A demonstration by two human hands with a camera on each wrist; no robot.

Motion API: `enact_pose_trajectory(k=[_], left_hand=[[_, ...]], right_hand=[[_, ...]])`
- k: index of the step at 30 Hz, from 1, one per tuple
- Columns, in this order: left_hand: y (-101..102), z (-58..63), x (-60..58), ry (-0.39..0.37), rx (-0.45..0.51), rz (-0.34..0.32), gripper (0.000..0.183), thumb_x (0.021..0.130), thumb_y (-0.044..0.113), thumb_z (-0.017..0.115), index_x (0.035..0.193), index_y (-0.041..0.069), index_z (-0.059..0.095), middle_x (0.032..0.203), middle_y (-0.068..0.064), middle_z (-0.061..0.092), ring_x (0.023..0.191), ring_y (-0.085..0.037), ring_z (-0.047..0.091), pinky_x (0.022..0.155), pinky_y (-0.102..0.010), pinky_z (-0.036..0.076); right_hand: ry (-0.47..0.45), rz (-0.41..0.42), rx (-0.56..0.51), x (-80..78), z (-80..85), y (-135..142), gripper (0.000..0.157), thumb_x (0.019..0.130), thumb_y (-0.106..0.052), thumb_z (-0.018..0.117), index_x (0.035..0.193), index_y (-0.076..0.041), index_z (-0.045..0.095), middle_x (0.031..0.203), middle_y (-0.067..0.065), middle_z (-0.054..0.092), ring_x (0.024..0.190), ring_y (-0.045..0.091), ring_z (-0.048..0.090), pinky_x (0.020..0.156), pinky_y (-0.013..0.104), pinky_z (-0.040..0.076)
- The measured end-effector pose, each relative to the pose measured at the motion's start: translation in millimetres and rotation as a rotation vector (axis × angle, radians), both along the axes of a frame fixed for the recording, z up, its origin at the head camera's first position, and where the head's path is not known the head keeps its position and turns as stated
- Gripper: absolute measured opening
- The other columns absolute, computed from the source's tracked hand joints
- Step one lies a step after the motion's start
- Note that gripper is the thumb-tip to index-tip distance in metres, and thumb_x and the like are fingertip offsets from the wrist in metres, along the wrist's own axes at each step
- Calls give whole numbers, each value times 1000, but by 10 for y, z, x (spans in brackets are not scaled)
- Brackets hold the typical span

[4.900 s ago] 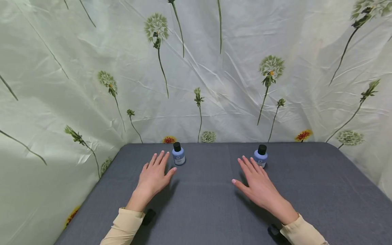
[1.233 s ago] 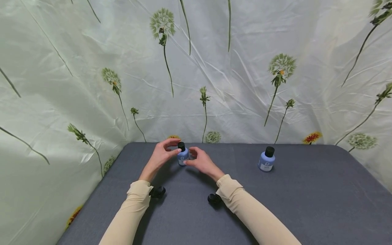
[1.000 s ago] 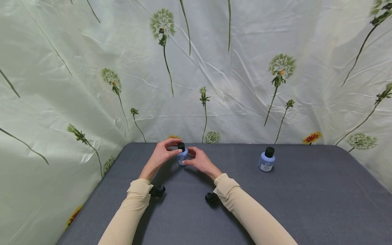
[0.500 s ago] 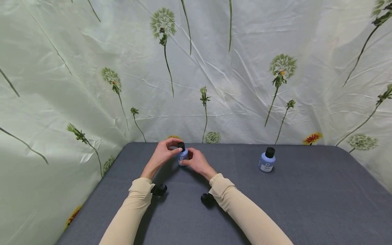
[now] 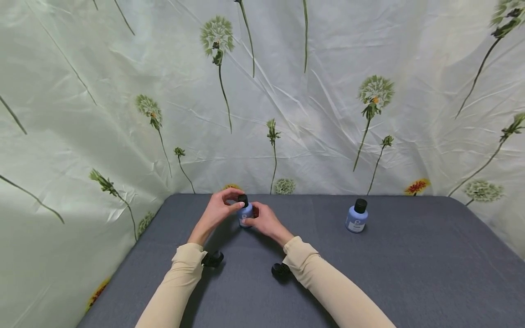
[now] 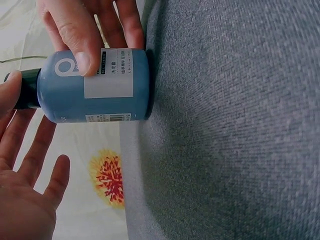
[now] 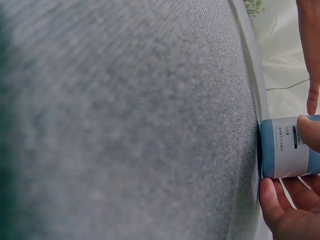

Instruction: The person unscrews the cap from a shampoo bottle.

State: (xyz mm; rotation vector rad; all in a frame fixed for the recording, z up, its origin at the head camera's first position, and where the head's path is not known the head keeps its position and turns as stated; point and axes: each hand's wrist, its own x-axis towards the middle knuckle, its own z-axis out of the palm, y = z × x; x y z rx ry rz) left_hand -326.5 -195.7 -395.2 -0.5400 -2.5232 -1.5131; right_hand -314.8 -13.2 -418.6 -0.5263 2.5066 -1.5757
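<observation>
A small blue shampoo bottle with a black cap stands upright near the far edge of the dark grey table. My left hand pinches the cap between thumb and fingers. In the left wrist view its thumb lies on the cap, while the other fingers spread behind the bottle. My right hand grips the bottle's body from the right. The right wrist view has its thumb over the white label and its fingers round the opposite side. The bottle's base sits at the tabletop.
A second blue bottle with a black cap stands upright further right on the grey table. A pale, flower-printed curtain hangs behind the table and along its left side. A small black device is worn at each wrist.
Both hands were spread flat over the table, the right by the other bottle. The right hand went left and closed round this bottle's body; the left took the cap.
</observation>
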Motion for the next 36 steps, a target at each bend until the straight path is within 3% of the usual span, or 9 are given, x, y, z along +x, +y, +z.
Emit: enact_pose_trajectory(k=[14,23,32,36], left_hand=[[54,50,49,11,-1,2,30,89,18,75,118,11,70,114,-6,64,102,-21,61,81,-40,47],[109,96,74,4,-10,-27,33,90,10,73,120,0,67,113,-17,65,108,-37,58,80,-42,46],[171,132,140,14,-10,-17,30,88,20,76,117,14,70,109,-4,67,106,-25,60,82,-40,45],[203,161,152,28,-16,-27,32,88,22,76,118,13,70,108,-1,67,106,-24,60,82,-41,45]], right_hand=[[15,-6,-25,91,66,77,52,90,-15,73,134,3,54,116,14,64,104,26,61,86,41,50],[40,3,-46,163,104,148,49,90,-13,72,133,2,55,116,13,64,106,27,61,86,41,51],[45,9,-53,212,122,227,49,91,-16,72,133,1,55,117,12,64,108,27,60,87,41,50],[40,11,-54,229,149,265,50,91,-17,72,134,0,55,118,12,63,108,27,60,86,41,50]])
